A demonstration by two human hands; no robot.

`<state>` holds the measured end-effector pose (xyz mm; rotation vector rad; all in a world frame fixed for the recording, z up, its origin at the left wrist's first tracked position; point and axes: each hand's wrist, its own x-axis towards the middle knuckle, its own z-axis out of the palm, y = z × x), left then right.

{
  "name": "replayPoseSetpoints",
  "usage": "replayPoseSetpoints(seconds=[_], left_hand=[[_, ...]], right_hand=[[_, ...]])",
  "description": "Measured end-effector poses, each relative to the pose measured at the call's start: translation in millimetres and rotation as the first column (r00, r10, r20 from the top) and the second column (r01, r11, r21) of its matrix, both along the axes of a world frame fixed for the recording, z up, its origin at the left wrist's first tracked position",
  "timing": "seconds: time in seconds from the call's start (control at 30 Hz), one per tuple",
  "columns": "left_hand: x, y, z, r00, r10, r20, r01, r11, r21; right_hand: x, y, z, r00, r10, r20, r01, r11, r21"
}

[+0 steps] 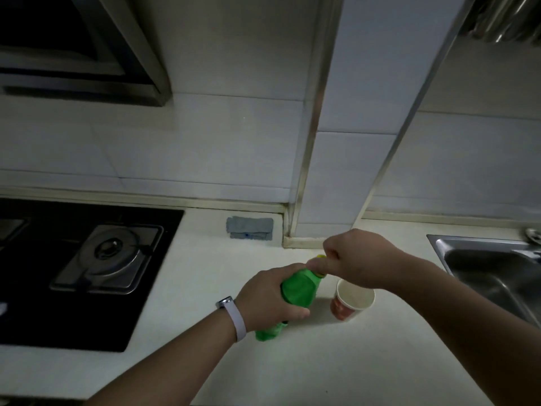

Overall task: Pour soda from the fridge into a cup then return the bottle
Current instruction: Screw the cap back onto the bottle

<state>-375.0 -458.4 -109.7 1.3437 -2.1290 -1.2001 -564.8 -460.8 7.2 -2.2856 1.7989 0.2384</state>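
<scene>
your left hand (269, 297), the one with the pale wristband (234, 317), is wrapped around the middle of the green translucent plastic soda bottle (298, 288). so the whole mid section and any label are hidden, and only the shoulder and the base show. it's dim in here, so you can't really make out a liquid level. the bottle sits over the cream countertop (292, 361), just left of the cup. its long axis runs from the base near you up to the neck, which points away toward the wall and a bit right. can't tell if the base is actually touching the counter.

the red and white paper cup (345, 310) stands upright just beside the bottle. its far rim is tucked under your right wrist, and the inside is too dark to read.

your right hand (360, 259) is curled over the yellow-green cap (321, 256), fingers pinching it, so only a sliver of the cap shows.

further back there's a grey rectangular patch (249, 228) by the tiled wall. the black glass gas hob (87, 288) is cut off on the left and the steel sink (483, 268) is cut off on the right.
</scene>
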Motion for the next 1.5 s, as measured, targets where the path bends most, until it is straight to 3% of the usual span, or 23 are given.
replayPoseSetpoints(seconds=[0.07,0.13,0.23,0.4,0.53,0.7,0.93,1.07,1.13,1.27,1.5], left_hand=[[3.9,0.5,0.3,1.0,0.011,-0.026,-0.011,1.0,0.02],[8.0,0.4,-0.5,0.998,0.032,-0.049,-0.031,0.999,0.025],[14.5,-1.8,-2.8,0.995,0.064,-0.073,-0.062,0.997,0.035],[22.4,-4.3,-1.9,0.998,0.046,-0.054,-0.046,0.999,-0.011],[27.2,-4.8,-0.3,0.999,0.04,-0.028,-0.041,0.999,-0.026],[27.7,-5.6,0.0,0.997,0.066,-0.03,-0.067,0.998,-0.014],[14.6,-2.2,-1.4,0.991,0.124,0.045,-0.123,0.992,-0.022],[-4.4,3.8,3.4,0.986,0.106,0.132,-0.1,0.994,-0.047],[-14.3,5.3,5.3,0.984,0.103,0.143,-0.101,0.995,-0.023],[-35.5,3.7,10.6,0.983,0.141,0.115,-0.143,0.99,0.012],[-81.5,8.5,21.8,0.968,0.229,0.107,-0.23,0.973,0.002]], right_hand=[[7.5,1.7,-5.9,0.997,0.0,0.082,0.006,0.998,-0.066],[13.7,5.7,-6.2,0.959,0.022,0.282,0.012,0.993,-0.118],[19.1,8.1,2.6,0.91,0.07,0.409,-0.045,0.996,-0.072],[8.6,1.7,3.4,0.983,0.023,0.181,-0.013,0.999,-0.052],[9.4,0.1,5.9,0.936,0.105,0.335,-0.109,0.994,-0.006],[23.4,-1.7,1.9,0.952,0.161,0.261,-0.16,0.987,-0.026],[21.4,-4.8,-9.3,0.99,0.12,0.073,-0.118,0.992,-0.034],[6.5,-12.1,-22.0,0.991,0.062,-0.117,-0.074,0.992,-0.104],[-7.5,-12.4,-26.1,0.996,0.075,-0.04,-0.079,0.991,-0.107],[-40.5,-9.6,-17.5,0.924,0.203,0.325,-0.201,0.979,-0.04],[-91.0,-15.7,-9.8,0.887,0.288,0.361,-0.279,0.957,-0.076]])
